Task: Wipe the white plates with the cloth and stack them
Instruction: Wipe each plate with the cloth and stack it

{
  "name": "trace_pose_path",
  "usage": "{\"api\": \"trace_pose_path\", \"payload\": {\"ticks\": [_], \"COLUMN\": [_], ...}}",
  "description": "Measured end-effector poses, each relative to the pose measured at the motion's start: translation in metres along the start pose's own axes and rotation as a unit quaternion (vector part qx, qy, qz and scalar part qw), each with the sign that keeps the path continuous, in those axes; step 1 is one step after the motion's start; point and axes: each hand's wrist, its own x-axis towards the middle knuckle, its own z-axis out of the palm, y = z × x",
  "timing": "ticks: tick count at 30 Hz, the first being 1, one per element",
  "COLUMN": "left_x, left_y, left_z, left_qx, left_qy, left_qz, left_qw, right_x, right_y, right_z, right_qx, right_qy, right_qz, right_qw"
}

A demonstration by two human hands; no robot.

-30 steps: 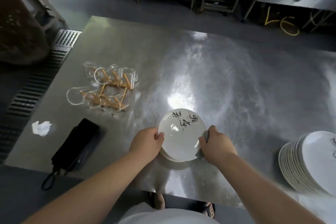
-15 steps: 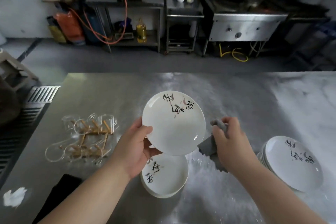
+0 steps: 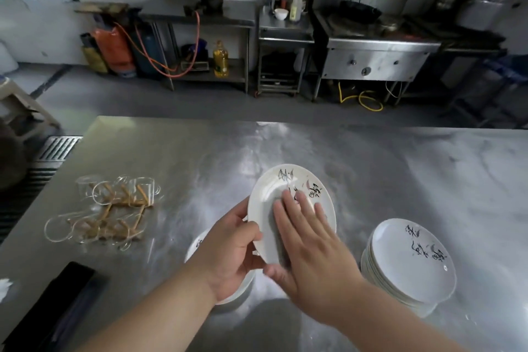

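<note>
1. Held item: a round white ceramic plate with black brush-script [image 3: 288, 183] is up off the brushed steel table [image 3: 371, 174], over its near middle, tilted with its face toward the camera.
2. Axis: seen at this tilt the plate reads as an oval, with the long axis roughly 12 to 6 o'clock. The script sits along the rim from 12 to 2 o'clock.
3. Left hand [image 3: 231, 246] grips the plate's rim at about 8 o'clock, thumb curled over the face. The fingers behind are hidden.
4. Right hand [image 3: 311, 251] lies flat with fingers straight and spread, pressing a grey cloth [image 3: 275, 226] against the plate's face. The cloth shows only along the hand's left edge.
5. At 7 o'clock of the held plate, under the left hand, a low stack of white plates [image 3: 195, 246] rests on the table, mostly covered.
6. At 4 o'clock sits a taller stack of white script-marked plates [image 3: 411, 263], with its top plate face up.
7. At 9 o'clock, well apart, clear glass mugs on a wooden peg rack [image 3: 114, 208] lie tipped on their sides.
8. At 8 o'clock, by the near table edge, lies a black pouch [image 3: 57, 308].
9. Background, 12 o'clock: a plastic bottle of yellow oil [image 3: 221, 58] stands on a lower shelf, and a small white bowl [image 3: 281, 13] sits on a counter.
</note>
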Motion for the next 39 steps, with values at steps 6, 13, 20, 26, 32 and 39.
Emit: {"api": "trace_pose_path", "payload": {"ticks": [6, 13, 20, 26, 32, 39], "left_x": [-0.002, 0.000, 0.003, -0.004, -0.001, -0.003], "left_y": [-0.028, -0.071, -0.076, -0.096, -0.091, -0.098], "left_z": [0.060, 0.097, 0.126, 0.139, 0.148, 0.150], "left_qx": [-0.002, -0.021, -0.041, -0.022, -0.087, -0.088], "left_qy": [0.016, 0.070, 0.097, 0.086, 0.094, 0.091], "left_qz": [-0.005, 0.004, 0.020, -0.004, 0.017, 0.015], "left_qw": [1.000, 0.997, 0.994, 0.996, 0.992, 0.992], "right_x": [-0.004, -0.053, -0.081, -0.079, -0.110, -0.093], "right_y": [0.054, 0.094, 0.103, 0.133, 0.120, 0.150], "right_z": [-0.032, -0.007, -0.004, -0.004, 0.001, -0.021], "right_qx": [0.039, 0.025, 0.087, 0.039, 0.079, -0.008], "right_qy": [0.024, 0.000, -0.008, -0.003, -0.017, -0.032], "right_qz": [0.001, -0.121, -0.151, -0.023, -0.114, 0.002], "right_qw": [0.999, 0.992, 0.985, 0.999, 0.990, 0.999]}}
